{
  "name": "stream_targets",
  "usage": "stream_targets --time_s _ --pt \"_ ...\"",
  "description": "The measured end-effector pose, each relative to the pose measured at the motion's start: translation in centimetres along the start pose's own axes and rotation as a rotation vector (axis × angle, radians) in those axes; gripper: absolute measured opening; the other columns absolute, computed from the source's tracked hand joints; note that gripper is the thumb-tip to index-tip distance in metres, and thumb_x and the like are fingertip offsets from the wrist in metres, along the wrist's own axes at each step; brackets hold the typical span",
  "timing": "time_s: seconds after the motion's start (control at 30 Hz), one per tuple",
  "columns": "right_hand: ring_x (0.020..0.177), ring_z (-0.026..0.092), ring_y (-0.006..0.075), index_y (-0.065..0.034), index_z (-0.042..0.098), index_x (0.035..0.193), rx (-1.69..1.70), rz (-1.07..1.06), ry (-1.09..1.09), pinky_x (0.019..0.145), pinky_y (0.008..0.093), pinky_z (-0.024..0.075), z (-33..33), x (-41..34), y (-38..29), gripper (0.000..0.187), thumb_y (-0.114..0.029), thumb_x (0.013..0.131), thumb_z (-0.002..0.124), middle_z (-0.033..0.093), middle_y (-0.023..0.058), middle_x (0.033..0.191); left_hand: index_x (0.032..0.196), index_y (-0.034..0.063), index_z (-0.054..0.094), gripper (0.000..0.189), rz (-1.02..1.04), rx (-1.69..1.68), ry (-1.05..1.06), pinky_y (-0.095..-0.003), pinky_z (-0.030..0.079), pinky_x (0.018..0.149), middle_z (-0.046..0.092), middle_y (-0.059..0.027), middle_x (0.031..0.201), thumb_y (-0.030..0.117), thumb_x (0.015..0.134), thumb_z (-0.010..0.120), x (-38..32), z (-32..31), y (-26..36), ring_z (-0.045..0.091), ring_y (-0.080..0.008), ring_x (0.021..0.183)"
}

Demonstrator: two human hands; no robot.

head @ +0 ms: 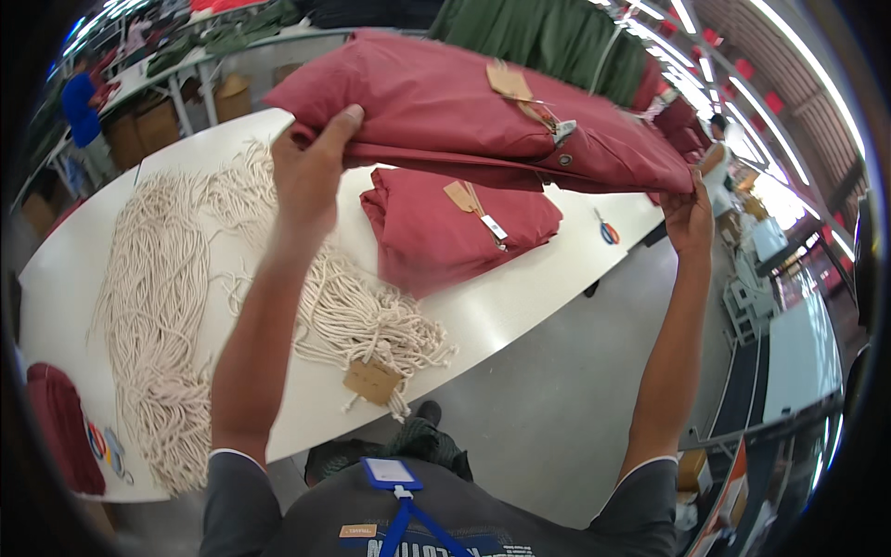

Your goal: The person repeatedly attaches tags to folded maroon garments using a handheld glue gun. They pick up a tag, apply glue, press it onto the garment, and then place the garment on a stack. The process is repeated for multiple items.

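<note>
Both my hands hold up a folded dark red fabric article by its near edge, above the white table. My left hand pinches it near its left corner, thumb on top. At its right corner, my right hand grips the cloth with the fingertips. A brown paper tag and a metal eyelet show on this raised piece. Below it on the table lies a second folded red fabric article, which bears a brown tag and a small white label.
Bundles of off-white cotton cord and a tied cord bundle cover the left of the white table. Scissors lie near its right edge; more scissors lie lower left. Green fabric hangs behind. Two people work farther off.
</note>
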State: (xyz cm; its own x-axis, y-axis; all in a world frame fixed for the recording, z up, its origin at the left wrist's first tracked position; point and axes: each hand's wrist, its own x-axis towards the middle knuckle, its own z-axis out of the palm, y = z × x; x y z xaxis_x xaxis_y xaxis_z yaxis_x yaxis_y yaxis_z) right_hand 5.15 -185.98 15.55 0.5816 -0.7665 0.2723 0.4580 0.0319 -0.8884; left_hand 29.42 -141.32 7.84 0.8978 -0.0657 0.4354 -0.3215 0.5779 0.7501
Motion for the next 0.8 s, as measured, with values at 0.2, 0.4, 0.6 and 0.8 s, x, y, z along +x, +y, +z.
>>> stream_targets --time_s 0.2,0.4,0.6,0.8 --pt "0.088 0.065 0.0209 -0.0063 0.062 0.112 -0.343 0.314 0.211 0.075 0.0394 0.0595 -8.2 13.5 17.2 0.043 -0.047 0.099 0.065 0.064 0.0052 0.095 0.118 -0.0034 0.063 0.037 -0.541 0.282 0.262 -0.0341 0.062 0.067 0.070 -0.0091 0.100 0.016 0.091 0.078 -6.5 3.6 -16.0 0.070 -0.0194 0.090" --pt "0.070 0.063 0.0181 -0.0012 0.058 0.099 -0.477 0.449 0.330 0.059 0.0365 0.0546 -23.4 -4.1 36.0 0.047 -0.048 0.105 0.055 0.063 0.0078 0.082 0.119 -0.0038 0.063 0.029 -0.645 0.495 0.240 -0.0269 0.056 0.067 0.072 -0.0123 0.099 0.018 0.100 0.064 -25.0 -6.5 -14.3 0.070 -0.0158 0.083" --pt "0.075 0.060 0.0210 -0.0056 0.061 0.102 -0.750 1.061 0.410 0.062 0.0427 0.0486 -31.5 -36.4 37.5 0.015 -0.020 0.099 0.060 0.063 0.0080 0.088 0.117 -0.0008 0.062 0.020 -0.808 0.632 0.857 -0.0266 0.053 0.063 0.071 -0.0088 0.088 0.012 0.101 0.059 -41.5 -15.0 -0.6 0.064 -0.0119 0.070" --pt "0.094 0.072 0.0231 -0.0051 0.072 0.112 -1.508 0.943 -1.823 0.077 0.0410 0.0584 -21.8 -46.6 40.8 0.025 -0.022 0.094 0.070 0.075 0.0079 0.107 0.124 0.0011 0.059 0.029 -0.636 0.571 0.888 -0.0293 0.054 0.066 0.071 -0.0080 0.089 0.011 0.097 0.063 -49.4 -21.3 4.1 0.066 -0.0144 0.072"
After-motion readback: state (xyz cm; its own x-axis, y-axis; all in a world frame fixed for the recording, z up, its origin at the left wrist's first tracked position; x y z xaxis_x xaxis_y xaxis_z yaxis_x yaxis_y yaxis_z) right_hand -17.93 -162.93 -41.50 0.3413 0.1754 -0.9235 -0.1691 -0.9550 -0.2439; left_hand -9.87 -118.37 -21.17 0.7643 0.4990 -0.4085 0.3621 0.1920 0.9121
